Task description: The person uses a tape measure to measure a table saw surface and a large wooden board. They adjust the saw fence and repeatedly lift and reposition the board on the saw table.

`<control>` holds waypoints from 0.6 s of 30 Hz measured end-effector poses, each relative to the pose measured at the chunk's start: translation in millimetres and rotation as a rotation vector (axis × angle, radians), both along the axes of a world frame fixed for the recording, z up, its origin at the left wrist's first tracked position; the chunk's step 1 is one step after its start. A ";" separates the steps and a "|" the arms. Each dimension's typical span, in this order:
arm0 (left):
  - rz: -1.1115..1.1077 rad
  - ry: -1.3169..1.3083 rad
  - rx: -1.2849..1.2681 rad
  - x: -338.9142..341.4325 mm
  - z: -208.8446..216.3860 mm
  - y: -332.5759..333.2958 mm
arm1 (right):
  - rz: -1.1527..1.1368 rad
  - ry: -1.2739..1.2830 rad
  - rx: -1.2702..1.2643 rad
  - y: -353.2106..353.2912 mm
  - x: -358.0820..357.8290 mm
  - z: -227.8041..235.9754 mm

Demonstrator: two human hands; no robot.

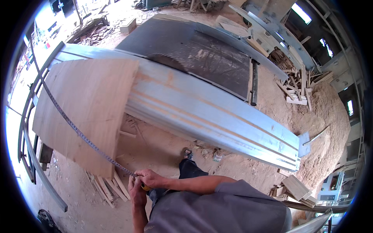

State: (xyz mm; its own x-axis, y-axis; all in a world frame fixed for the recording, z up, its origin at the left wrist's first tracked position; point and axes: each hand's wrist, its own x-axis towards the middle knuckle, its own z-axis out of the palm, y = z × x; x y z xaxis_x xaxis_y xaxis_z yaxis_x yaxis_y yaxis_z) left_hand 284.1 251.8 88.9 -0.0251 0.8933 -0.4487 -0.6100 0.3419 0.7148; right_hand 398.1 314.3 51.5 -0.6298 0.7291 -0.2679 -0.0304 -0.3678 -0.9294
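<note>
My left hand [136,193] and my right hand [150,179] are close together at the near corner of a wide pale wooden board [85,101]. Both are closed on a tape measure, whose blade [74,126] runs out from my fingers. It crosses the board diagonally and goes up past its far left edge. Between the hands a bit of the yellow case [145,187] shows; the rest is covered by my fingers. Flat on the left end of a long silver sliding table [217,116], the board overhangs on the near side.
Beyond the sliding table is a dark saw table [186,50] with a toothed blade [171,61] along its edge. Metal rails [29,136] curve at the left. Wood strips [108,188] lie on the floor below the board. Offcuts [297,85] and sawdust [326,112] are heaped at the right.
</note>
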 end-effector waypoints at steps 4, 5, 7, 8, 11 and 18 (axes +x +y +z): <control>-0.046 0.081 -0.042 90.0 -2.4 62.1 | -0.149 -0.012 0.062 45.7 84.0 -16.8; -0.075 0.070 -0.042 101.6 -1.8 73.1 | -0.137 -0.041 0.092 62.1 106.0 -10.0; -0.130 0.018 -0.042 131.9 1.8 91.5 | -0.177 -0.069 0.041 83.8 148.4 7.3; -0.109 0.011 -0.006 147.4 7.3 98.1 | -0.231 -0.051 -0.037 91.8 161.8 15.7; -0.282 0.238 -0.338 158.9 19.9 102.8 | -0.441 0.100 -0.218 130.2 187.3 33.6; -0.468 0.856 -0.399 118.9 -27.0 71.6 | -0.610 -0.255 -0.135 259.8 278.5 -1.0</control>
